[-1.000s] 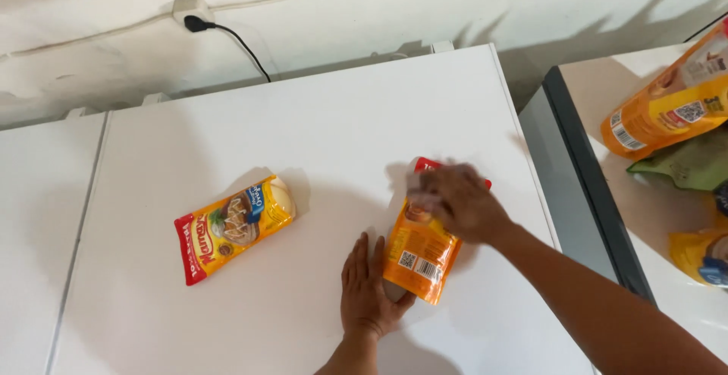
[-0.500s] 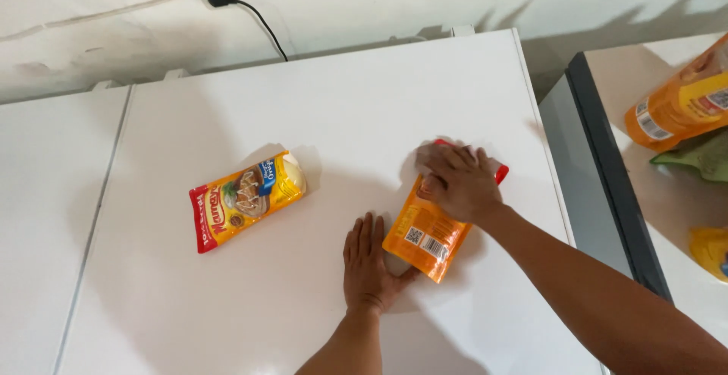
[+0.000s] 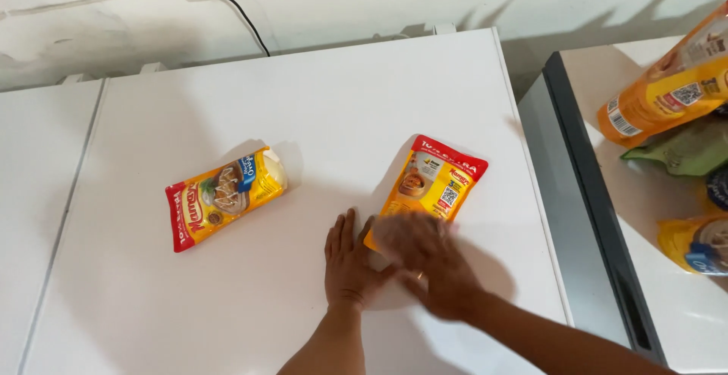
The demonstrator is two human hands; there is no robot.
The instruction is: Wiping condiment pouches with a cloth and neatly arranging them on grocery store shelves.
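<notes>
Two hands are in view, both belonging to the person wearing the camera. The left hand point(image 3: 350, 263) lies flat on the white table point(image 3: 326, 94), palm down, fingers extended and slightly spread; it holds nothing, and its thumb side sits just beside the lower left corner of one pouch. The right hand point(image 3: 425, 257) is motion-blurred and covers the bottom end of that same pouch; whether its fingers grip the pouch or only rest on it cannot be told. Two pouches lie flat on the table. The near pouch point(image 3: 436, 182) is orange-yellow with a red band at its far end; it is tilted slightly, its far end leaning to the right. The second pouch point(image 3: 224, 195), yellow with a red end and a blue patch, lies well apart to the left, angled with its red end toward the person. On the adjoining surface point(image 3: 652, 299) to the right, one large orange pouch point(image 3: 667, 91) lies near the upper edge, one green packet point(image 3: 682, 151) lies just below it, and one further yellow packet point(image 3: 694, 242) shows at the frame edge. One black cable point(image 3: 246, 22) runs from a wall plug behind the table.
</notes>
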